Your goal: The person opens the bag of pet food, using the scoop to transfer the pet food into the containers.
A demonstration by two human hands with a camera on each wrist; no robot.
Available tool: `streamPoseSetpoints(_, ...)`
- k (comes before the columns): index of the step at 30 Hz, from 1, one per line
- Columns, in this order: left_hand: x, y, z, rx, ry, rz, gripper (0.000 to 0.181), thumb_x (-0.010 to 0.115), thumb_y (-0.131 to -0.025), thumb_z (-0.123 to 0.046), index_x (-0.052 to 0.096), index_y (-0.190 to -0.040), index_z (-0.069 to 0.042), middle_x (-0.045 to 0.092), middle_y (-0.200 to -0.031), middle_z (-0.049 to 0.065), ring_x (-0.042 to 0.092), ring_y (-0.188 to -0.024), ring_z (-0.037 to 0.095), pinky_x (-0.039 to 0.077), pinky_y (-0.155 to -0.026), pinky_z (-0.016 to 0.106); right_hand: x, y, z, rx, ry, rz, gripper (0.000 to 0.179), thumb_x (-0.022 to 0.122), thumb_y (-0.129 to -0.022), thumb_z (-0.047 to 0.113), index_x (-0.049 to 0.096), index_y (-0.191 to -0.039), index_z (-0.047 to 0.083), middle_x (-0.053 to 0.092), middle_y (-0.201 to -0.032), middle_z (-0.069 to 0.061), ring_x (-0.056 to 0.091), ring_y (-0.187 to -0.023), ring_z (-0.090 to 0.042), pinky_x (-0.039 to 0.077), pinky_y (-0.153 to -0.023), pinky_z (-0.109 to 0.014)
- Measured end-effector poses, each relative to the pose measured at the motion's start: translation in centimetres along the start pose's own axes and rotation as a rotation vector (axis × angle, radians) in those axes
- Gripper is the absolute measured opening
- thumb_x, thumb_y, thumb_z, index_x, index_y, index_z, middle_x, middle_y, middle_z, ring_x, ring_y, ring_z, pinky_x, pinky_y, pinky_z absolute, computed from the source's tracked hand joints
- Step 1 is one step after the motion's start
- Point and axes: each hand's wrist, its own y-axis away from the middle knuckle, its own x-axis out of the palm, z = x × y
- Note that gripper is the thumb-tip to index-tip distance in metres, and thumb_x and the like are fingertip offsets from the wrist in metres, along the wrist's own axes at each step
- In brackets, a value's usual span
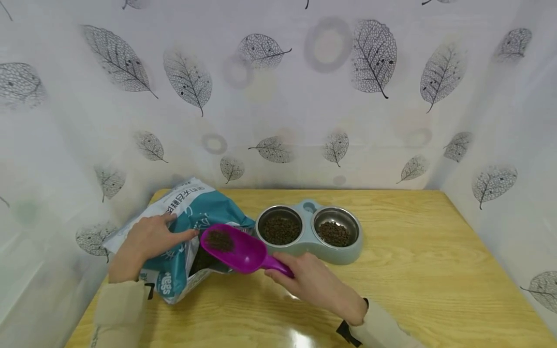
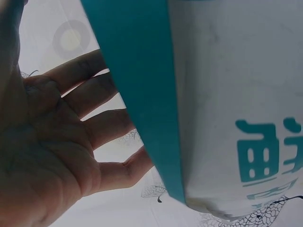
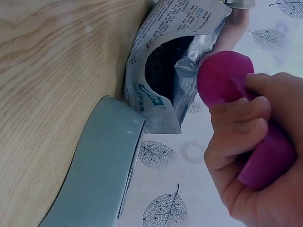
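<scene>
A magenta scoop with some brown pellets in its tip is held by its handle in my right hand. The scoop is just above the mouth of a teal and white pet food bag, which lies tilted with its opening toward the front right. Dark contents show inside the opening in the right wrist view. My left hand rests on the bag, thumb stretched toward the opening. In the left wrist view its fingers are nearly straight and spread, their tips hidden by the bag.
A light blue double bowl stand stands right of the bag, its left steel bowl and right steel bowl each holding brown kibble. Everything sits on a wooden table. Leaf-patterned white curtains surround the back and sides.
</scene>
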Motion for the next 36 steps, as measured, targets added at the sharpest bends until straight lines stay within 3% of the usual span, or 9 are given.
streamPoseSetpoints(5,0.1,0.1,-0.1,-0.005,-0.007,-0.004,0.101,0.062,-0.084,-0.076,0.057,-0.141,0.008,0.06,-0.131,0.039,0.068,-0.09,0.038,0.052,-0.068,0.046,0.0,0.4,-0.1,0.004,-0.042,-0.04,0.019,0.062,-0.103,0.038,0.062,-0.095,0.021,0.045,-0.064,0.017,0.035,-0.051,0.012,0.03,-0.045,-0.008)
streamPoseSetpoints(12,0.3,0.2,-0.1,-0.004,-0.003,-0.003,0.1,0.063,-0.084,-0.075,0.057,-0.14,0.007,0.061,-0.131,0.038,0.068,-0.093,0.041,0.053,-0.071,0.05,-0.9,1.2,-0.5,0.057,-0.072,-0.053,0.022,0.063,-0.103,0.037,0.072,-0.114,0.02,0.055,-0.067,0.015,0.042,-0.053,0.01,0.04,-0.048,-0.013)
streamPoseSetpoints(18,0.3,0.3,-0.2,-0.002,0.001,-0.009,0.099,0.064,-0.084,-0.074,0.057,-0.14,0.008,0.061,-0.131,0.038,0.067,-0.099,0.048,0.054,-0.077,0.056,-2.9,2.1,-1.6,0.123,-0.093,-0.046,0.013,0.064,-0.102,0.032,0.071,-0.101,0.022,0.048,-0.061,0.017,0.036,-0.048,0.01,0.036,-0.043,-0.014)
streamPoseSetpoints(24,0.3,0.3,-0.2,-0.003,0.006,0.002,0.101,0.064,-0.084,-0.074,0.056,-0.141,0.009,0.064,-0.124,0.039,0.068,-0.087,0.041,0.054,-0.071,0.052,-5.6,3.5,-3.2,0.197,-0.041,-0.079,0.01,0.067,-0.1,0.026,0.072,-0.106,0.019,0.047,-0.06,0.017,0.035,-0.046,0.008,0.034,-0.041,-0.017)
streamPoseSetpoints(31,0.2,0.2,-0.1,0.001,0.003,-0.005,0.101,0.062,-0.085,-0.075,0.056,-0.142,0.008,0.059,-0.133,0.038,0.064,-0.106,0.054,0.052,-0.083,0.061,-8.3,5.4,-4.8,0.337,0.014,-0.085,0.024,0.068,-0.1,0.028,0.073,-0.119,0.014,0.047,-0.06,0.014,0.036,-0.046,0.004,0.034,-0.041,-0.019)
streamPoseSetpoints(36,0.1,0.2,0.0,0.006,0.005,-0.004,0.1,0.062,-0.086,-0.075,0.056,-0.142,0.008,0.06,-0.132,0.038,0.065,-0.101,0.051,0.053,-0.08,0.059,-9.0,6.5,-6.1,0.385,0.075,-0.088,0.026,0.069,-0.099,0.029,0.073,-0.119,0.012,0.045,-0.059,0.012,0.035,-0.046,0.004,0.033,-0.042,-0.019)
